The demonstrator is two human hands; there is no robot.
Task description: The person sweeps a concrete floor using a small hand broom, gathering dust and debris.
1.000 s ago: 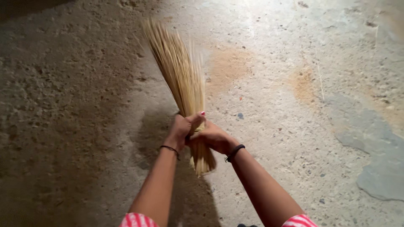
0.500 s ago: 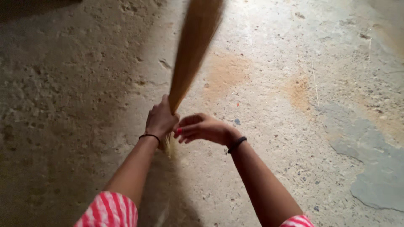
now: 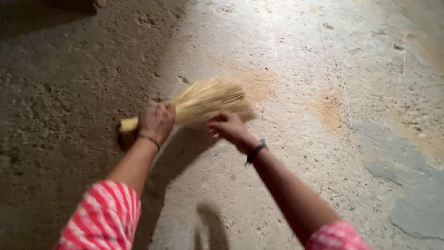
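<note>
Bare concrete floor (image 3: 286, 194) spreads open on every side of the arms. The left hand (image 3: 157, 122) is clenched around the straw broom (image 3: 203, 102) near its bound butt; the right hand (image 3: 229, 128) seems loosely closed under the bristles. The broom lies nearly level above the floor, butt left, fanned tips pointing right and away.

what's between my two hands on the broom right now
In the head view, only pale straw broom bristles span between the left hand gripping the bundle and the right hand on them.

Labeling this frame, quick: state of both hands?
Left hand: closed around the broom near its bound end.
Right hand: touching the bristles; grip cannot be told.
</note>
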